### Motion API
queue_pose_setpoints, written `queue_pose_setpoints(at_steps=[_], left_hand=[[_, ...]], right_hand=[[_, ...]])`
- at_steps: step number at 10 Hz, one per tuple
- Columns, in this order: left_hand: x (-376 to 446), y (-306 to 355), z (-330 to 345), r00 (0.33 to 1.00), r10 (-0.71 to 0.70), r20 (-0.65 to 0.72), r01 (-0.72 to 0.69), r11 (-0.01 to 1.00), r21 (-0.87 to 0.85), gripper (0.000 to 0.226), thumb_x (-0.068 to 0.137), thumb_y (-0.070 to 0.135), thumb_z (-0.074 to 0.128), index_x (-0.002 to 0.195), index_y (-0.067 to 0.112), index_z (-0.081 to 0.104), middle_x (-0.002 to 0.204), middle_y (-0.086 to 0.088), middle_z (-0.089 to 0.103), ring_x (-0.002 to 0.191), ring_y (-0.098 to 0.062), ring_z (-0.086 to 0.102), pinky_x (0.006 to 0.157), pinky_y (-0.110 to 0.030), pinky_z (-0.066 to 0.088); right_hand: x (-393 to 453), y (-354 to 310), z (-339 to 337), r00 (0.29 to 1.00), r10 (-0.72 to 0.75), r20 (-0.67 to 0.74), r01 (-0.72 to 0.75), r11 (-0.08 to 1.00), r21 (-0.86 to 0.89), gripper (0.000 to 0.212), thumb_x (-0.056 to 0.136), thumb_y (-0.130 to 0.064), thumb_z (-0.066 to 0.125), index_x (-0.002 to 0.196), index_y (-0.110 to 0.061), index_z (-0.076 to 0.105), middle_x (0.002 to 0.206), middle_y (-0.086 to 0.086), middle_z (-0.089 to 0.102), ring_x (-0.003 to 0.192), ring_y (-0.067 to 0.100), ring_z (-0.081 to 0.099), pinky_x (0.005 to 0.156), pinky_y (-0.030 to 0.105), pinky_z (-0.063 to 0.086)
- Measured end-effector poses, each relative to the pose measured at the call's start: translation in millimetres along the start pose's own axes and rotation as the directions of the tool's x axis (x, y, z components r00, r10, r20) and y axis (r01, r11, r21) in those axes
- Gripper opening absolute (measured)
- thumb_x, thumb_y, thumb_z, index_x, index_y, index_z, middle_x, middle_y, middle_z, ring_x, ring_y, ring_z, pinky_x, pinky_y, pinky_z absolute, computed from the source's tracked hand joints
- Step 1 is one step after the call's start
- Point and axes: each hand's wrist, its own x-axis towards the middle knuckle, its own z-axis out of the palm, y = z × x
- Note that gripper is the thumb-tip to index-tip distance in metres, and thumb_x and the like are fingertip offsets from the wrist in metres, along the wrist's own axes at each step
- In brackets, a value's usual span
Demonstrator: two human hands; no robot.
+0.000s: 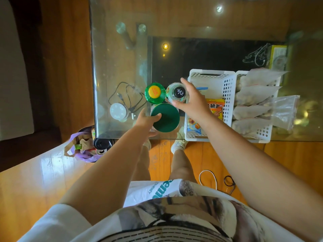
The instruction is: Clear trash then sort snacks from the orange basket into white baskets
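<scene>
- Glass table top [122, 49], head view: three containers stand upright in a tight cluster near the front edge, just left of the near white basket [227, 95].
- Left hand [146, 119]: fingers curled round the left side of the green-lidded jar [165, 117], thumb on the near side. The jar stands on the glass; whether its weight is already taken cannot be told.
- Right hand [189, 100]: fingers and thumb spread round the black-capped bottle [178, 93], closing from the right. Contact looks made at the thumb; a firm grip cannot be confirmed.
- Yellow-capped green bottle [155, 92]: untouched, beside the black-capped bottle and just behind the jar.
- Key relation: each container's long axis is vertical, pointing at the camera. The jar lies nearer the left hand, the black-capped bottle nearer the right, so the arms need not cross.
- Near white basket holds an orange snack packet [215, 106]; the far white basket [260, 133] holds clear bags [255, 96].
- Trash bin [85, 145] with purple liner sits on the floor, down-left of the table corner, on the left hand's side.
- No orange basket is in view.
</scene>
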Motion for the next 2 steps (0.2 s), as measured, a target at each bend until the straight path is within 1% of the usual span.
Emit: queue_pose_setpoints(at_steps=[1,2], left_hand=[[-4.8,5.0,0.9,0.993,0.041,-0.108,-0.040,0.999,0.012,0.062,0.088,0.015,0.062,0.142,0.016,0.032,0.137,-0.010,0.042,0.120,-0.028,0.043,0.087,-0.039,0.043],[-26.0,5.3,-5.1,0.976,0.092,-0.198,-0.091,0.996,0.015,0.049,0.090,0.013,0.058,0.137,0.010,0.043,0.122,-0.014,0.055,0.111,-0.028,0.052,0.080,-0.035,0.046]], right_hand=[[-18.9,-1.3,-10.6,0.999,0.036,-0.007,-0.036,0.998,0.055,0.076,0.081,-0.022,0.068,0.144,-0.025,0.026,0.149,0.001,0.033,0.137,0.019,0.032,0.107,0.039,0.034],[-58.7,-2.6,-30.8,1.000,0.027,-0.007,-0.026,0.983,0.180,0.059,0.084,-0.018,0.064,0.138,-0.024,0.038,0.139,0.001,0.047,0.126,0.016,0.046,0.101,0.037,0.044]])
